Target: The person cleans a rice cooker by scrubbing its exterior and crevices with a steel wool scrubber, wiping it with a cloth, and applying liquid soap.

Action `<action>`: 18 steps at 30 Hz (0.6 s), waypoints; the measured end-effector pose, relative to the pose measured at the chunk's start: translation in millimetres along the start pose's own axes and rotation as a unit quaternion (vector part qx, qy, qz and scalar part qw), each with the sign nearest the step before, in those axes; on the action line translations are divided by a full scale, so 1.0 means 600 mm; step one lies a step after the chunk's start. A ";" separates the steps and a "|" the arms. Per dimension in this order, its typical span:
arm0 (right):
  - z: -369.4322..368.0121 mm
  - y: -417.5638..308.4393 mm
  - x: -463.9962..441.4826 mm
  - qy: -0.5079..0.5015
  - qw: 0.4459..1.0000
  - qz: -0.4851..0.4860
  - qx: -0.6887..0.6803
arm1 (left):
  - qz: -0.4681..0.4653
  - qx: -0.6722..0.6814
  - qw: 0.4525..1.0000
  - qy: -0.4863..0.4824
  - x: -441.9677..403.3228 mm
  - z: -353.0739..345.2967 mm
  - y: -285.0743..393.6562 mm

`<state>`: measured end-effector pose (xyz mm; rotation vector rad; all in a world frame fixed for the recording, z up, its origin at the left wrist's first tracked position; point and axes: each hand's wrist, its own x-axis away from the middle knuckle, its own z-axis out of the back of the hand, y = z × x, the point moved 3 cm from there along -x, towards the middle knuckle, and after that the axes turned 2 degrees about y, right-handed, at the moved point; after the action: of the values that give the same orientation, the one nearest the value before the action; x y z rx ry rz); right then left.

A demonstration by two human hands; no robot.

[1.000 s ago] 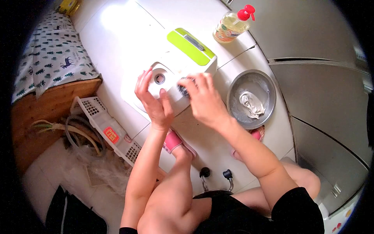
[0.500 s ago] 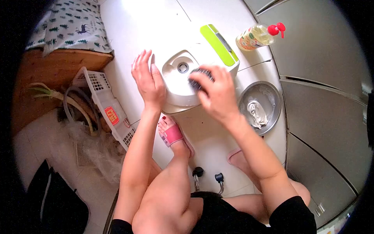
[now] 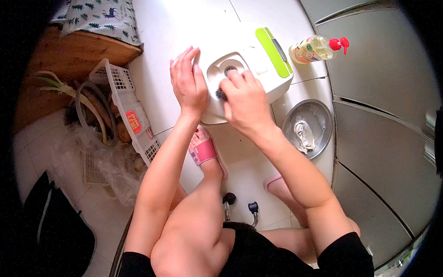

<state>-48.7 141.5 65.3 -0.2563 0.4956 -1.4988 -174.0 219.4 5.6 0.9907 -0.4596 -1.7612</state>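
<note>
A white kitchen appliance base [image 3: 245, 55] stands on the tiled floor in front of me, with a green panel [image 3: 275, 54] on its right side and a rounded recess [image 3: 216, 71] in its top. My left hand [image 3: 190, 87] rests along the appliance's left side, fingers extended. In the fingers of my right hand [image 3: 248, 100] is a dark, wiry scouring ball [image 3: 221, 94], pressed to the top surface near the recess's front edge. The right hand covers part of the recess and of the ball.
Right of the appliance stands a dish soap bottle [image 3: 310, 49] with a red pump. Below it, a metal basin [image 3: 328, 115] holds a wet white cloth [image 3: 303, 136]. Grey cabinet doors [image 3: 374, 60] line the right; a white plastic crate [image 3: 127, 104] stands at left. Pink slippers [image 3: 203, 152] are underneath.
My right hand has moved the scouring ball left and slightly down across the appliance's top. My left hand stays against its side. The whole view has shifted a little.
</note>
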 end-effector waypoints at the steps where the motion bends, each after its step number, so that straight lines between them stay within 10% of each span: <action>1: -0.007 -0.007 -0.010 -0.004 1.000 -0.010 -0.016 | 0.007 0.011 1.000 0.001 0.000 -0.001 -0.001; 10: -0.072 -0.016 -0.076 0.120 0.970 -0.188 -0.092 | 0.034 0.023 0.999 0.004 0.004 -0.002 -0.008; 18: -0.026 -0.003 -0.053 -0.082 0.993 -0.028 -0.083 | 0.017 0.014 1.000 0.009 0.000 -0.002 -0.006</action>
<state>-57.4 174.7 57.1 -0.5234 0.4861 -1.4781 -175.4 220.8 2.4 1.0129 -0.4884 -1.7184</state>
